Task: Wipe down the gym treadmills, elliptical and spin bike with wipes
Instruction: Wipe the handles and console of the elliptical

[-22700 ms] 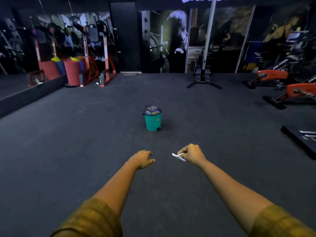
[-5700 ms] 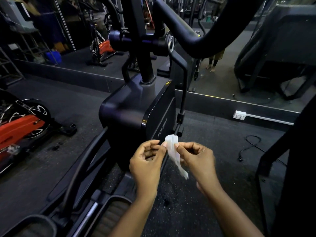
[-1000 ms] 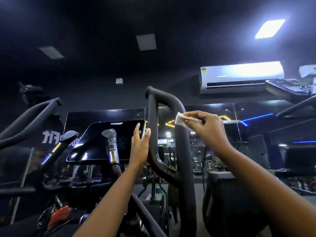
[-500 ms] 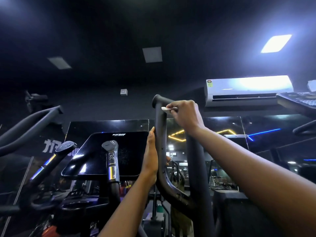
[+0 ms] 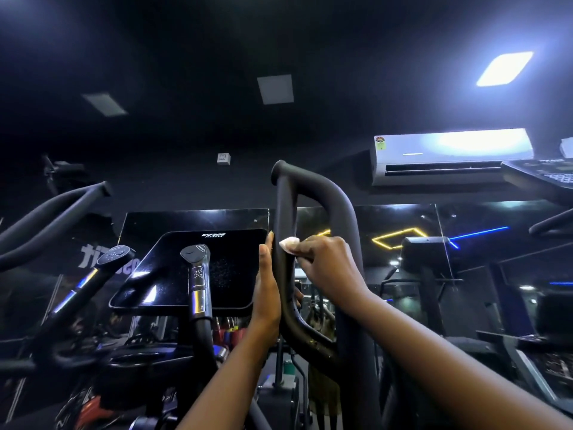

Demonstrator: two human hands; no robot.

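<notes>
I look up at the elliptical's right looped black handle (image 5: 313, 187), which rises in the middle of the view. My right hand (image 5: 325, 265) grips a small white wipe (image 5: 290, 243) and presses it against the inner bar of that handle, about halfway down. My left hand (image 5: 268, 290) lies flat with straight fingers against the left side of the same bar, just below the wipe. The elliptical's glossy black console (image 5: 198, 268) sits to the left of my hands.
Two short sensor grips (image 5: 197, 274) (image 5: 111, 259) stand in front of the console. The elliptical's left handle (image 5: 52, 215) reaches in from the left. Behind is a mirror wall, with an air conditioner (image 5: 449, 156) above and another machine's console (image 5: 539, 178) at the right edge.
My right hand has slid the wipe down from the top bend of the handle to the middle of the bar. My left hand stays flat on the bar.
</notes>
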